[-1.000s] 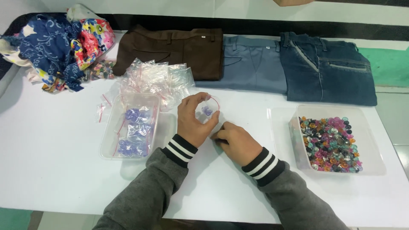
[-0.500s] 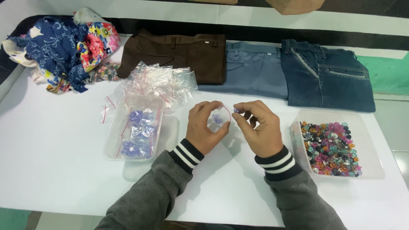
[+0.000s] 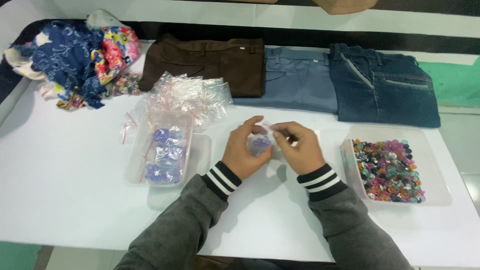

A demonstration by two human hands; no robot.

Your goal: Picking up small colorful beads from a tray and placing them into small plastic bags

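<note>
Both my hands meet above the middle of the white table [image 3: 75, 200]. My left hand [image 3: 243, 150] and my right hand [image 3: 297, 147] pinch a small clear zip bag [image 3: 261, 142] that holds purple buttons. The fingertips of both hands are at the bag's top edge. To the left stands a clear plastic container [image 3: 161, 148] with several bags of purple buttons inside. To the right stands a clear tray [image 3: 395, 167] full of mixed coloured buttons.
A pile of empty clear zip bags [image 3: 187, 97] lies behind the container. Brown trousers [image 3: 210, 62], grey-blue trousers [image 3: 297, 80] and dark jeans [image 3: 385, 87] lie folded along the far edge. Crumpled patterned cloth [image 3: 80, 57] sits at the far left.
My right hand rose from the table and joined my left hand on the small bag. Both hands now hold it at its top edge.
</note>
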